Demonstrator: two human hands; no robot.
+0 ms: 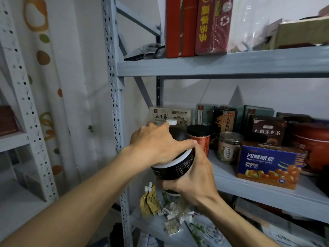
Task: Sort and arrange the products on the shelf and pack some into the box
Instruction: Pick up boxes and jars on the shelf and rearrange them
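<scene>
both hands grip dark bottle point(178, 157): left hand point(156, 143) on shoulder, right hand point(194, 177) under base. step looks like shelving/pulling it at shelf point(267, 196) edge. next: needs clear spot beside red-label jar point(200, 138).

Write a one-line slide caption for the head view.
The left hand and right hand grip a dark bottle at the left end of the grey shelf, beside a red canister.

Soft, even indoor light, dim shadow under the grey metal shelf board point(222, 65), pale glare on the clear crinkled plastic wrap point(249, 24) at top right, wide-angle bowing of the perforated grey steel upright point(114, 104), blur along right and lower edges, centre sharp.
</scene>
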